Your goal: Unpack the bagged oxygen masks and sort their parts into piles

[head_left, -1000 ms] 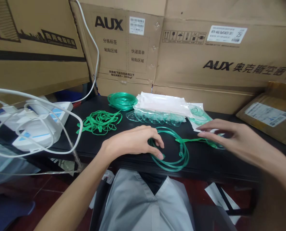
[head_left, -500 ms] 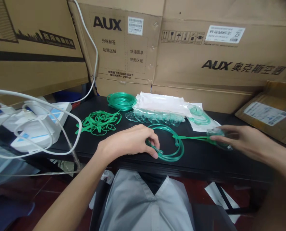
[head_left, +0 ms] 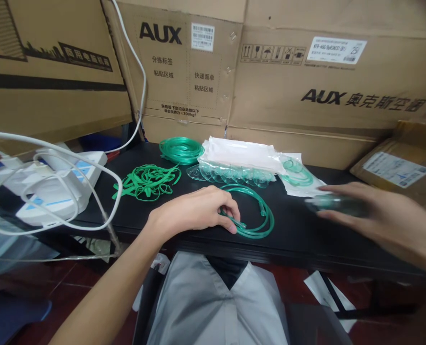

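My left hand (head_left: pixel 213 211) pinches the left side of a coiled green tube (head_left: pixel 268 225) on the black table, with one tube end by the fingertips. Further right, my right hand (head_left: pixel 364 206) is blurred by motion, its thumb and fingers around a clear greenish mask (head_left: pixel 337 203). Behind the coil lies a row of clear green masks (head_left: pixel 234 175), with white packets (head_left: pixel 240 153) behind them. A flat packet with thin green tubing (head_left: pixel 301 177) sits right of that row. Green elastic straps (head_left: pixel 146 182) form a loose heap at the left, near a larger green tubing coil (head_left: pixel 182 150).
White cables and a white power strip (head_left: pixel 64 191) occupy the left end of the table (head_left: pixel 288 249). Large cardboard boxes (head_left: pixel 270 105) stand along the back. A smaller taped box (head_left: pixel 399 167) is at the right edge.
The right hand has moved slightly right with the mask, and the green strap stretched between the coil and mask no longer shows there. The left hand has barely moved.
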